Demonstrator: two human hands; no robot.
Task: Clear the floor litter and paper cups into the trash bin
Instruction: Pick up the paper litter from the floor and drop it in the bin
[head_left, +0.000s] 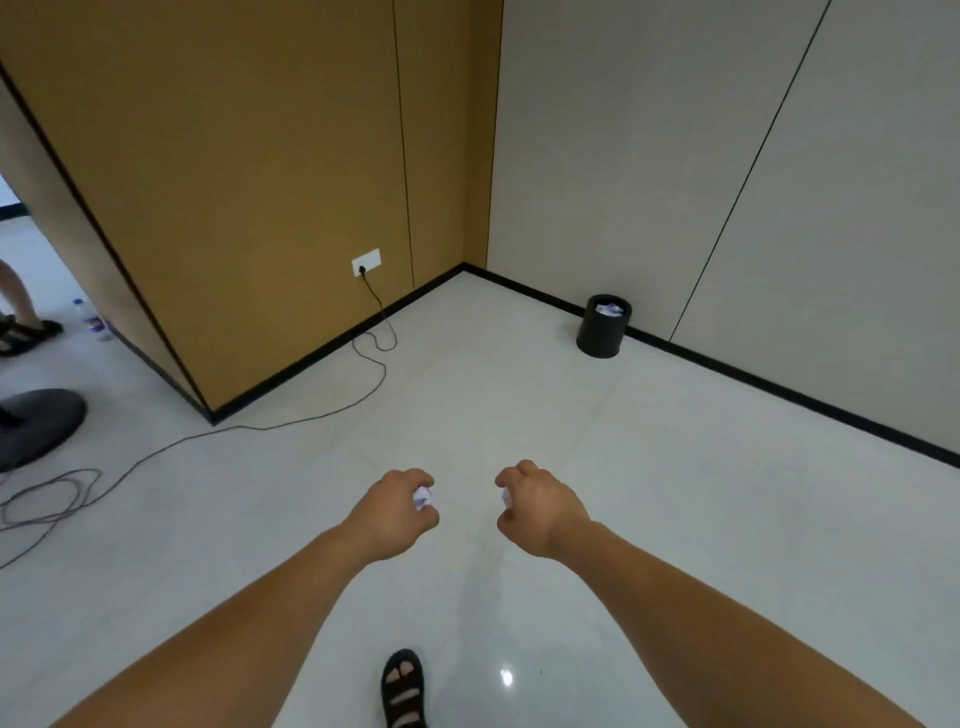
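Black strapped sandal (402, 688) at bottom edge, on glossy pale tiled floor (675, 493); left hand (397, 512) curled round crumpled white paper ball (423, 498); right hand (537, 506) curled round small white paper scrap (505, 499); hands apart; black round trash bin (602, 332) well ahead by grey wall, white crumpled litter (609, 308) inside; thin dark cable (384, 364) trails from white wall socket (366, 262).

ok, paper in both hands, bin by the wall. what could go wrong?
1. Trash bin stands far ahead by the wall; tossing from here would likely miss.
2. It already holds crumpled paper; the wad in the left hand or right hand might bounce out.
3. Cable trails across the floor to the left; drifting that way risks a trip.
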